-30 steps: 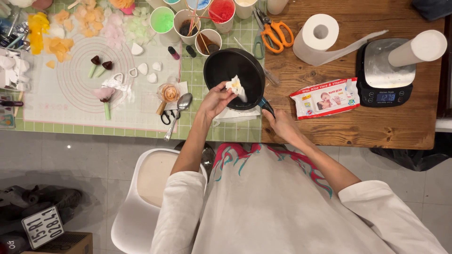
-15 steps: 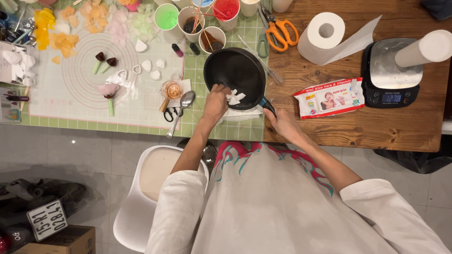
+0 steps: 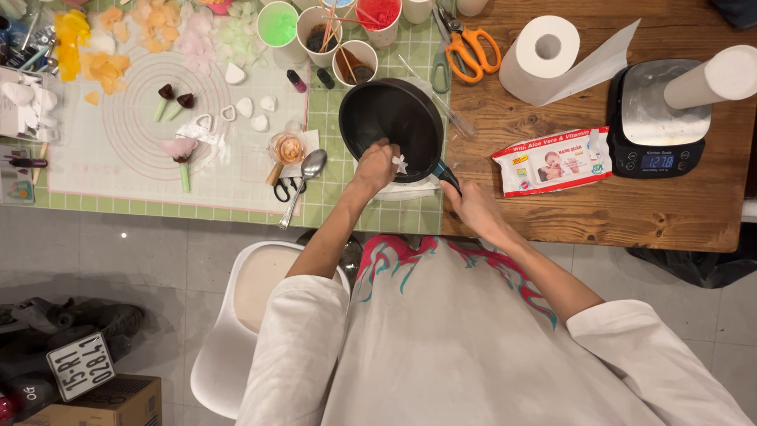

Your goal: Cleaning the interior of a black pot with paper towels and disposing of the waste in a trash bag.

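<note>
My left hand [image 3: 377, 164] is down inside the black pan [image 3: 392, 128], fingers curled shut around a small white scrap [image 3: 400, 164] that pokes out on the thumb side, knuckles up, pressed against the near wall of the pan. That forearm runs straight back toward my chest, elbow bent and tucked in close. My right hand [image 3: 473, 207] sits just to the right of it and a little nearer to me, wrapped around the end of the pan handle [image 3: 445, 175]; the fingers fold under, so I cannot tell how tight the grip is. The right forearm angles out and back to my right shoulder. The pan sits between both hands, tipped a bit toward me, on a white cloth [image 3: 406, 191] at the near edge of the tabletop [image 3: 568, 213].

Just left of my left hand lies a metal spoon [image 3: 304, 177], with small black-handled scissors [image 3: 285, 188] touching beside it and a little round amber dish [image 3: 286, 147] above those. Farther left is the pale round-marked mat [image 3: 126, 170] carrying white petal shapes and stemmed dark buds [image 3: 175, 101]. Beyond the pan stand paper cups [image 3: 277, 24] of green, dark and red stuff. Beyond my right hand: orange-handled scissors [image 3: 465, 54], a paper towel roll [image 3: 548, 49], a wet wipes pack [image 3: 552, 160], and, well off to the right, a kitchen scale [image 3: 658, 130] with a white cylinder [image 3: 714, 76] lying across it.
</note>
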